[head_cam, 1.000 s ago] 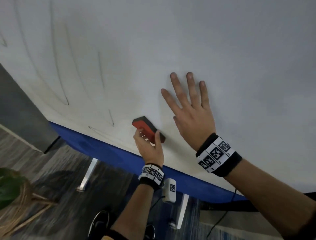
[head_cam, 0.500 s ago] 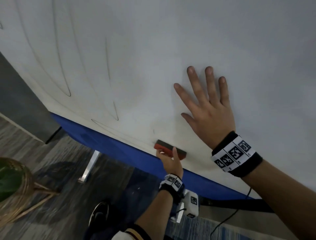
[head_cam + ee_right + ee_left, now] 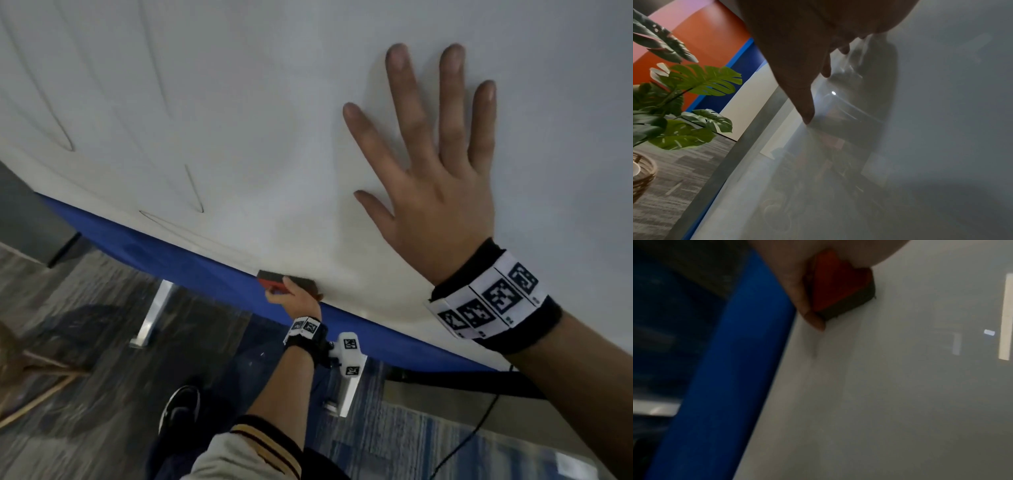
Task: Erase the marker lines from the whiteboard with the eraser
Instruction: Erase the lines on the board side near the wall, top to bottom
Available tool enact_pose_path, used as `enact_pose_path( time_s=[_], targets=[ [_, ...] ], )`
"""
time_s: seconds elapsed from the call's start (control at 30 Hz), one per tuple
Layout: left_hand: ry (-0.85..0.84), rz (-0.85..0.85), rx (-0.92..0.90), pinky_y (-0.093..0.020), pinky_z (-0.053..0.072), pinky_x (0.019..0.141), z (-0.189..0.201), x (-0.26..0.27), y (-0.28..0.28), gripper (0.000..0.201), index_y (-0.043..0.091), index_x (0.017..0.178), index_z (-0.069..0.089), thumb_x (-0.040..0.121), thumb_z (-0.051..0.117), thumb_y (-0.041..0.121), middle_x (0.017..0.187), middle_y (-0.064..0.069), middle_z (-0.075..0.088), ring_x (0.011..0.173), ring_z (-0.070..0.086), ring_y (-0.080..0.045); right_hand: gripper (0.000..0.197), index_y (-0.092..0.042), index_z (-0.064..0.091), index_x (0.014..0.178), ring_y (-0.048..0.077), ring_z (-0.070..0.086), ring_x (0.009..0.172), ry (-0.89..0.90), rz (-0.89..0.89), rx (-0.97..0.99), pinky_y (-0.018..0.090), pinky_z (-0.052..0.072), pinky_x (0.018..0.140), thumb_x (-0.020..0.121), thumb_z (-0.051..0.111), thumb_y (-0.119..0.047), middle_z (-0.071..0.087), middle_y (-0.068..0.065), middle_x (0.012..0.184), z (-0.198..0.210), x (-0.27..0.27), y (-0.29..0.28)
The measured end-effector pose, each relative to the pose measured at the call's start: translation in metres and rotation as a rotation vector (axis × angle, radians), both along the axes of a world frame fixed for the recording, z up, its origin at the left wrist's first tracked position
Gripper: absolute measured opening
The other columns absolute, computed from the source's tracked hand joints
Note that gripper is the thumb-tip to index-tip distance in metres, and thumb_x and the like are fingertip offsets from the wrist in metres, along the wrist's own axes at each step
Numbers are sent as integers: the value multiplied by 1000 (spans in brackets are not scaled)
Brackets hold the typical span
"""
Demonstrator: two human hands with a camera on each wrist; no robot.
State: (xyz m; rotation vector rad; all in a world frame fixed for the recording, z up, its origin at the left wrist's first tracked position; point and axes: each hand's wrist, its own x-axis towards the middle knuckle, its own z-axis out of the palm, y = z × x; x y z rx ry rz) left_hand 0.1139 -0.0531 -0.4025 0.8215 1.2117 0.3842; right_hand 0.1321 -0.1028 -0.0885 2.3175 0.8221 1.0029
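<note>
The whiteboard [image 3: 274, 85] fills the upper head view, with thin dark marker lines [image 3: 195, 192] looping on its left part. My left hand [image 3: 294, 298] grips the red eraser [image 3: 274, 279] with its dark felt face against the board, right at the blue bottom edge [image 3: 191, 260]. In the left wrist view the eraser [image 3: 838, 287] sits between my thumb and fingers [image 3: 797, 293], felt side on the board [image 3: 900, 386]. My right hand [image 3: 435, 164] lies flat on the whiteboard with fingers spread, up and to the right of the eraser; its fingers [image 3: 803, 97] touch the board [image 3: 941, 113].
Below the board is patterned carpet [image 3: 85, 325], a metal stand leg [image 3: 154, 311] and a black cable [image 3: 472, 431]. My shoe [image 3: 180, 409] shows under the left arm. A leafy plant [image 3: 684, 100] in a wicker basket [image 3: 643, 177] stands to the left.
My left hand has dragged the eraser down and to the right, from the middle of the lower board to its blue bottom edge. The right hand stays flat on the board.
</note>
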Motion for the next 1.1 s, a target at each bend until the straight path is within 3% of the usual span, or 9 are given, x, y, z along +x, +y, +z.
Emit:
enact_pose_path(
  time_s=[0.17,0.37,0.53,0.6,0.67,0.8,0.9,1.0,1.1],
  targets=[
    [131,61,-79,-43,43,101,-26,16,-21,57,-4,152,20,107,49,13,144,-32,43,124,53,-43,86,-24,30,159,51,32,145,-6,5,21,63,17,119,85,70,-44,31,19,162,-4,1,-1],
    [-136,-284,-28,-7,51,67,10,-32,-104,64,5,151,16,102,54,22,128,-15,51,83,62,4,83,-23,32,158,51,33,144,2,-9,81,64,18,118,87,69,-42,32,20,161,-11,-2,5],
    [48,-152,-63,-28,40,97,-16,-4,-23,57,-8,149,19,103,52,1,146,-32,38,127,51,-39,84,-23,34,157,49,31,146,11,41,67,59,14,121,84,70,-42,31,19,162,-6,0,-2],
    [81,-77,35,-32,39,102,-12,9,28,55,-8,148,19,104,51,3,146,-32,39,130,49,-42,84,-23,34,157,49,30,146,26,45,70,58,14,122,84,70,-39,30,18,162,-6,-1,-3],
    [19,11,172,-28,46,90,3,15,63,53,0,148,22,105,52,10,138,-28,48,117,58,-39,84,-22,33,158,49,30,146,22,37,87,59,13,122,84,71,-35,31,19,162,-6,-1,0],
    [-233,-20,461,-11,52,71,34,11,88,53,12,148,26,105,56,21,127,-10,53,95,62,-6,80,-21,39,155,50,33,144,-24,36,124,60,14,122,82,73,-21,35,20,160,-14,-1,5],
    [-149,-90,416,-13,52,82,5,6,74,59,8,153,21,105,55,16,136,-12,49,108,59,-19,84,-19,42,154,52,34,142,-91,19,139,58,9,122,78,77,-9,37,20,159,-18,1,8],
    [-39,-221,216,-41,49,105,-28,-11,52,65,-1,155,17,103,55,7,142,-25,46,125,55,-42,80,-18,44,152,53,32,143,-99,25,113,57,7,123,80,69,5,34,17,161,-29,-2,21],
    [-75,-185,200,-36,52,95,-29,-14,44,60,1,153,21,104,55,9,138,-27,49,119,58,-42,78,-20,45,151,53,31,144,-78,42,78,56,8,124,82,65,10,32,16,162,-38,-3,31]
  ],
)
